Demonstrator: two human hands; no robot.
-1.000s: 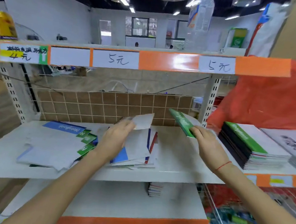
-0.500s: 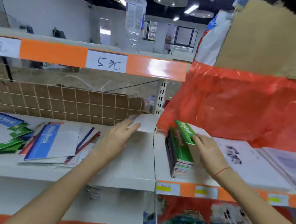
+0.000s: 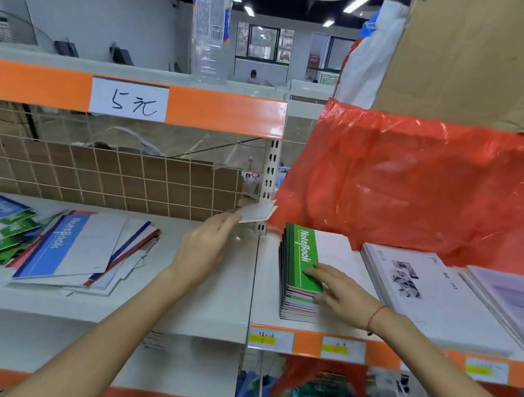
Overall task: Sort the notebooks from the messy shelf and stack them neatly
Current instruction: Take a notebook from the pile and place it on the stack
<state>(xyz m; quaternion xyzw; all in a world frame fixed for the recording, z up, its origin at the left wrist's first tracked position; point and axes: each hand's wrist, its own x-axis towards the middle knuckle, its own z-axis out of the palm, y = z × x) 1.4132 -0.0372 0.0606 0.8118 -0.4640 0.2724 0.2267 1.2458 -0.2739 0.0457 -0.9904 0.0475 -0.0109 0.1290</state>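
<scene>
A neat stack of notebooks [image 3: 299, 298] stands on the right shelf [image 3: 262, 301], topped by a green-banded notebook [image 3: 304, 257]. My right hand [image 3: 343, 290] lies flat on that top notebook, fingers straight. My left hand [image 3: 203, 250] hovers over the left shelf [image 3: 205, 317] and pinches a white notebook [image 3: 257, 211] held up near the shelf post. A messy heap of notebooks [image 3: 58, 244] with blue, green and red bands lies spread on the left shelf.
Orange plastic sheeting [image 3: 422, 186] hangs over the back of the right shelf. Piles of white booklets [image 3: 434, 294] lie right of the stack. A clear bottle [image 3: 210, 21] stands on the upper shelf. Wire mesh with cardboard [image 3: 100, 173] backs the left shelf.
My right hand has laid the green-banded notebook flat on top of the stack and now rests on it. The view has swung right; my left hand still holds the white notebook.
</scene>
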